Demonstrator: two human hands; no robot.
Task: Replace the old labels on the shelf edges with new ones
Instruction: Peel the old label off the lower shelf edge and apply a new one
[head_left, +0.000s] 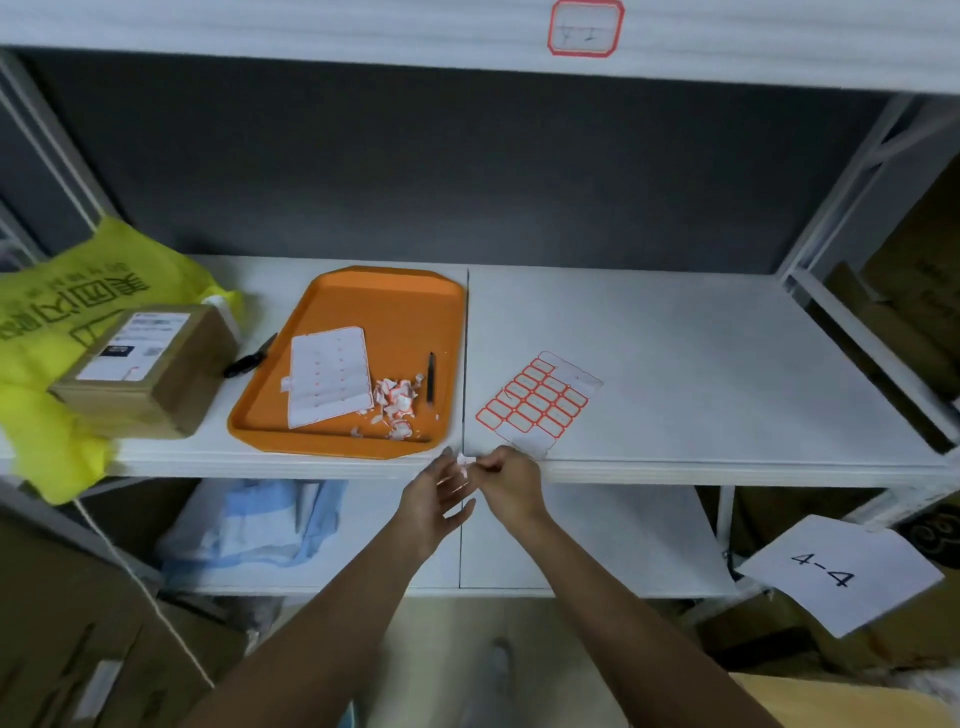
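A sheet of red-bordered labels lies on the white shelf, right of its centre seam. At the shelf's front edge my right hand pinches a small white label scrap. My left hand is beside it with fingers spread, its fingertips touching the same scrap. A red-bordered label is stuck on the upper shelf's edge. An orange tray holds a used backing sheet, torn label scraps and a black pen.
A cardboard box rests on a yellow bag at the left. Black scissors lie next to the tray. A paper marked 4-4 sits at the lower right. Blue cloth lies on the lower shelf.
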